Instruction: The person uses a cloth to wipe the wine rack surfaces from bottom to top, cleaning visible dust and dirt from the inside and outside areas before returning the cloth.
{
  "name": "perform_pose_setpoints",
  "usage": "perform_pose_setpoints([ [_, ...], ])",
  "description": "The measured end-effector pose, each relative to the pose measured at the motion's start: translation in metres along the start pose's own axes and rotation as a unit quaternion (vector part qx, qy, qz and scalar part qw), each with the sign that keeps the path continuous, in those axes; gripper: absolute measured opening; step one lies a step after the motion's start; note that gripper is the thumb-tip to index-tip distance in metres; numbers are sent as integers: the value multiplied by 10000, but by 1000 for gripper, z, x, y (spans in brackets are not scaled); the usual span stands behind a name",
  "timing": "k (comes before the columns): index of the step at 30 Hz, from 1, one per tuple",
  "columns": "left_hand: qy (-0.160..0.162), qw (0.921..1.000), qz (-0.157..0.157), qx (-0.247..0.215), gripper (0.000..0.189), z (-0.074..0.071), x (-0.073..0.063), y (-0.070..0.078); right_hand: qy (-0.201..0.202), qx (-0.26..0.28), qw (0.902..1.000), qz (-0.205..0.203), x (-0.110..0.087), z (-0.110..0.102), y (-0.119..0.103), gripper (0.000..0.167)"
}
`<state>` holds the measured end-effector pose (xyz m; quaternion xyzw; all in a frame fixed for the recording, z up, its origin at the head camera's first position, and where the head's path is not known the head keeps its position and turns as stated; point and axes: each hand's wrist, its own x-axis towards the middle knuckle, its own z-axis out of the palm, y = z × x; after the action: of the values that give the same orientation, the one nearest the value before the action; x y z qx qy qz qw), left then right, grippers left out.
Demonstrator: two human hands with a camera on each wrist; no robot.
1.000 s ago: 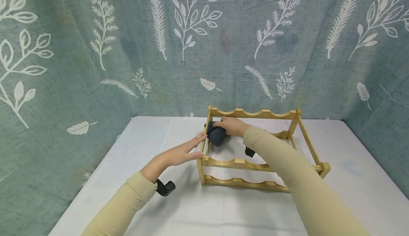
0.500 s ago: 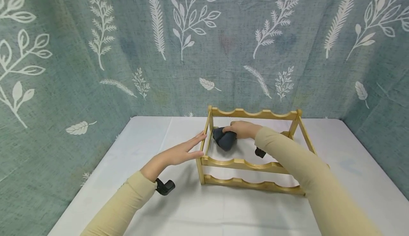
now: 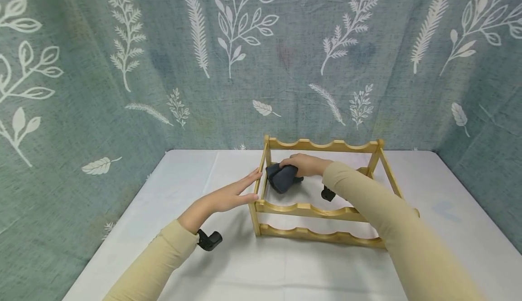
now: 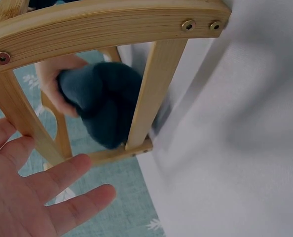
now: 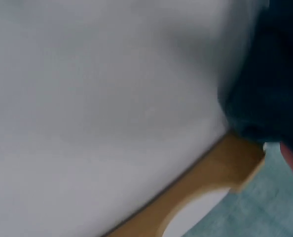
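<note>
A dark blue bunched cloth (image 3: 283,179) is gripped by my right hand (image 3: 306,164) inside the left end of a light wooden rack (image 3: 302,209) with scalloped rails. In the left wrist view the folded cloth (image 4: 107,101) shows between the rack's side bars, the fingers of the right hand round its edge. Against the rack's left top rail rests my left hand (image 3: 226,196), its fingers straight and spread. The right wrist view has the cloth (image 5: 270,94) at the right edge, beside a scalloped lower rail (image 5: 220,165); most of the right hand is out of that frame.
The rack stands on a white-covered table (image 3: 228,274), with its upper and lower rails front and back. Behind and to the sides hangs a grey-green curtain (image 3: 285,97) with white leaf prints. A black wrist camera (image 3: 209,240) sits below the left wrist.
My right hand, holding the cloth, has moved right and nearer to me inside the rack, then slightly back left. My left hand stays on the rail.
</note>
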<state>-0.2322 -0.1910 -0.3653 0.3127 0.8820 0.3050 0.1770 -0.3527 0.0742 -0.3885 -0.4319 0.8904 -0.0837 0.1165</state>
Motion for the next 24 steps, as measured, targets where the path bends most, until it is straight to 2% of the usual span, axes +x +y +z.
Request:
perform_pose_setpoints([
  [2, 3, 10000, -1, -19, 68, 0, -1, 0, 109, -83, 9999, -26, 6, 3, -1, 48],
  [5, 0, 10000, 23, -38, 66, 0, -2, 0, 223, -206, 9994, 139, 11, 6, 0, 47],
  [9, 36, 10000, 55, -10, 66, 0, -3, 1, 224, -238, 9987, 396, 8, 7, 5, 47],
  [17, 97, 9998, 96, 112, 68, 0, -3, 1, 101, -412, 9986, 323, -27, -1, 26, 46],
  [24, 139, 9998, 155, 71, 71, 2, -3, 3, -306, -602, 9955, 670, -68, -11, 41, 45],
])
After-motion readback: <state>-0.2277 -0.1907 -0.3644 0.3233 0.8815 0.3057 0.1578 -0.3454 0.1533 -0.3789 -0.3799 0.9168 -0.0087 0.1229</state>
